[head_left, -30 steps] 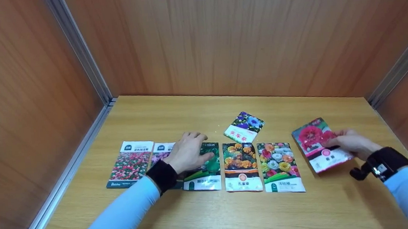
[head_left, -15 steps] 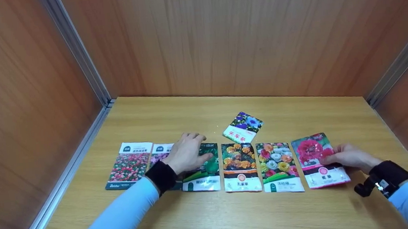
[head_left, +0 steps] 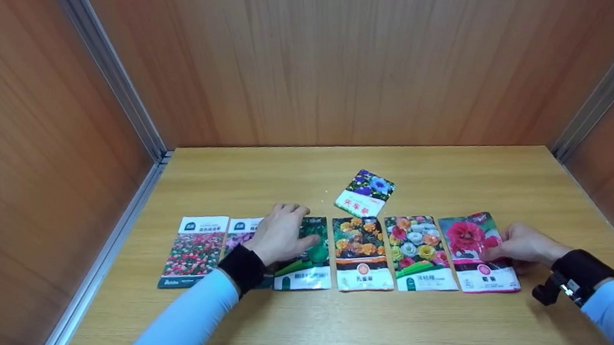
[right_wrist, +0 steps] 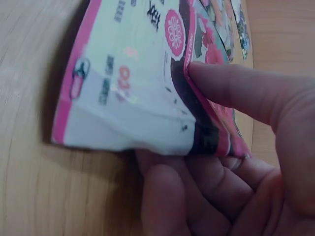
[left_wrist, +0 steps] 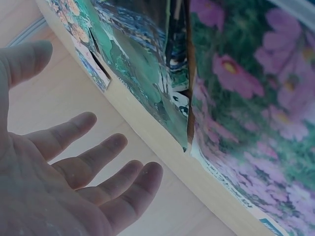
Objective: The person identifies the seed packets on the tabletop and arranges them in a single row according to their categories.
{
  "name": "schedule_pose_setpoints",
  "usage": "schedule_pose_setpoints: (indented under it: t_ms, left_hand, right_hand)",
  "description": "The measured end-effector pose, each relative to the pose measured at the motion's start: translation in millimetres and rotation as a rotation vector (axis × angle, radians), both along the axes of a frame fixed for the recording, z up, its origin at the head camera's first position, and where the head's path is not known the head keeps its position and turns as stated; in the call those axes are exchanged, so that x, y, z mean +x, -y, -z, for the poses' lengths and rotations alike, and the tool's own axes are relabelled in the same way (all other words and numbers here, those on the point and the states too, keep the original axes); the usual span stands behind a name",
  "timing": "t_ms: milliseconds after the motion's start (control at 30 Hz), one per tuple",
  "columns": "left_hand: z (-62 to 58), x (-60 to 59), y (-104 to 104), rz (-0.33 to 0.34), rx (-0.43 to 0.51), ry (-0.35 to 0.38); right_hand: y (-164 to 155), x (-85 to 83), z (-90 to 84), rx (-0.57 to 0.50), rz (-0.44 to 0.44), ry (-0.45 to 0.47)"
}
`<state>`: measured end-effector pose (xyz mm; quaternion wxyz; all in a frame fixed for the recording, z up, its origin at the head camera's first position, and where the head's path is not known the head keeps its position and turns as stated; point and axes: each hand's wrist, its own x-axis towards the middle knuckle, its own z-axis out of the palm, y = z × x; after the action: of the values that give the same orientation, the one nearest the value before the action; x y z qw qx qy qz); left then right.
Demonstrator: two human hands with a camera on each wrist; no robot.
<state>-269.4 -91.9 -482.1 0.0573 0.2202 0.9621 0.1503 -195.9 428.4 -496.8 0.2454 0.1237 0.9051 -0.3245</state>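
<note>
Head view: blue-flower packet [head_left: 365,192] lies behind row; orange-flower packet [head_left: 362,252] mid-row.

right hand [head_left: 519,244] has brought the pink flower packet [head_left: 478,253] down from tilted, now squared at the row's right end

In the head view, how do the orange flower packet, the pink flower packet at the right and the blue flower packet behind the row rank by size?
1-2. Orange flower packet and pink flower packet: alike, not ranked.
3. Blue flower packet: smallest, though it lies farther away.
</note>
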Motion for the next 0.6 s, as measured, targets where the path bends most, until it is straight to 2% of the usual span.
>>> schedule_pose_setpoints:
  t_ms: [167, 600]
  left_hand:
    - [-0.1, 1.8, 2.3, 0.027, 0.002, -0.008]
    - [3.8, 2.1, 5.8, 0.010, 0.000, 0.008]
  right_hand:
    - [6.4, -0.8, -2.6, 0.042, -0.042, -0.044]
    - [11.9, 1.9, -6.5, 0.146, -0.003, -0.068]
